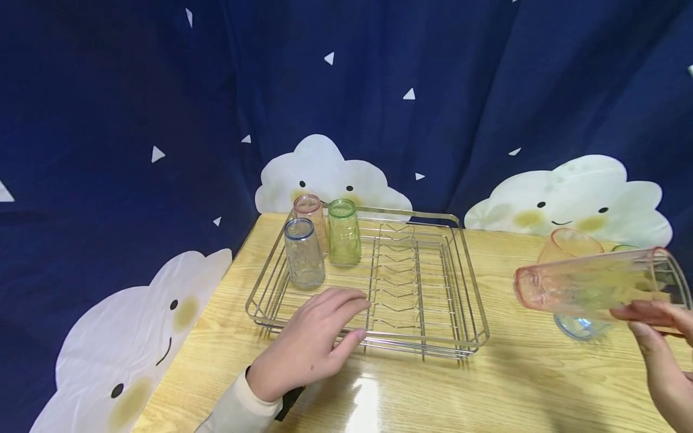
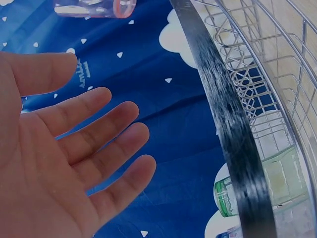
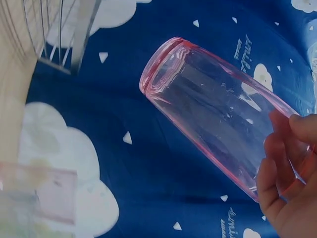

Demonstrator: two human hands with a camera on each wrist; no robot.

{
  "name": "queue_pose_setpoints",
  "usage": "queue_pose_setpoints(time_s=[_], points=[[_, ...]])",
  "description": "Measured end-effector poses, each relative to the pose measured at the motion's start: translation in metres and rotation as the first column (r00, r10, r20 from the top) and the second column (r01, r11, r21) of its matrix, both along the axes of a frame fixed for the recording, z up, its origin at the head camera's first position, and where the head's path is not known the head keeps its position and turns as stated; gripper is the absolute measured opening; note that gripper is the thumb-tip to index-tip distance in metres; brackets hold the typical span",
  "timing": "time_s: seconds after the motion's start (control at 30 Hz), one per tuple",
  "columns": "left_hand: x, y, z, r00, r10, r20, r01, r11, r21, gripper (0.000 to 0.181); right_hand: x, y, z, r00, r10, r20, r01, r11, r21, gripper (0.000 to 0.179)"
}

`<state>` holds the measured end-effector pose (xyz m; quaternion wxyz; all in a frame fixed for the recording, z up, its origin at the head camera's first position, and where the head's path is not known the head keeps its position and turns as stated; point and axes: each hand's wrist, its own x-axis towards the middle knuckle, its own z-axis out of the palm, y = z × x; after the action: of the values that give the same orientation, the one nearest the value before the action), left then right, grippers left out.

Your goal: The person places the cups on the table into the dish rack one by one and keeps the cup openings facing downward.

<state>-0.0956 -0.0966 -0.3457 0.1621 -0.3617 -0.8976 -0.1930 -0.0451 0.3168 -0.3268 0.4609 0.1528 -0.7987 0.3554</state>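
My right hand (image 1: 668, 355) pinches a pink drinking glass (image 1: 585, 285) near its mouth, fingers on one side and thumb on the other. The glass lies nearly level in the air, its thick base (image 3: 168, 62) pointing left toward the rack. My left hand (image 1: 319, 337) hovers at the front rim of a wire dish rack (image 1: 471, 264), its fingers spread and the palm holding nothing in the left wrist view. Inside the rack's left part, a pink glass (image 1: 318, 227), a green glass (image 1: 344, 240) and a blue-tinted glass (image 1: 305, 261) stand mouth down.
Behind the held glass stands an orange-pink glass (image 1: 568, 243), with a green rim (image 1: 625, 248) and a blue glass (image 1: 582, 328) partly hidden there. Zigzag wire dividers (image 1: 397, 294) run down the rack's middle. A dark blue cloud-print curtain (image 1: 346, 90) borders the wooden table (image 1: 433, 397).
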Motion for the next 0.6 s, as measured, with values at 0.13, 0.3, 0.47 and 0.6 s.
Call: queue_pose_setpoints(time_s=[0.13, 0.3, 0.47, 0.6], points=[[-0.001, 0.000, 0.001, 1.000, -0.009, -0.006, 0.009, 1.000, 0.017, 0.037, -0.002, -0.011, -0.003, 0.998, 0.068, -0.016, -0.068, 0.998, -0.012, 0.029], [-0.002, 0.003, 0.001, 1.000, -0.009, -0.002, 0.010, 1.000, 0.013, 0.039, -0.001, -0.028, -0.006, 0.993, 0.089, 0.078, -0.086, 0.995, -0.043, 0.019], [-0.003, 0.007, 0.000, 1.000, -0.009, 0.008, 0.009, 1.000, -0.022, 0.043, 0.000, -0.045, -0.012, 0.985, 0.146, 0.089, -0.137, 0.985, -0.103, 0.017], [-0.003, 0.009, 0.000, 0.999, -0.004, 0.048, 0.006, 0.999, -0.039, 0.048, -0.002, -0.058, -0.017, 0.960, 0.277, 0.038, -0.266, 0.948, -0.174, 0.015]])
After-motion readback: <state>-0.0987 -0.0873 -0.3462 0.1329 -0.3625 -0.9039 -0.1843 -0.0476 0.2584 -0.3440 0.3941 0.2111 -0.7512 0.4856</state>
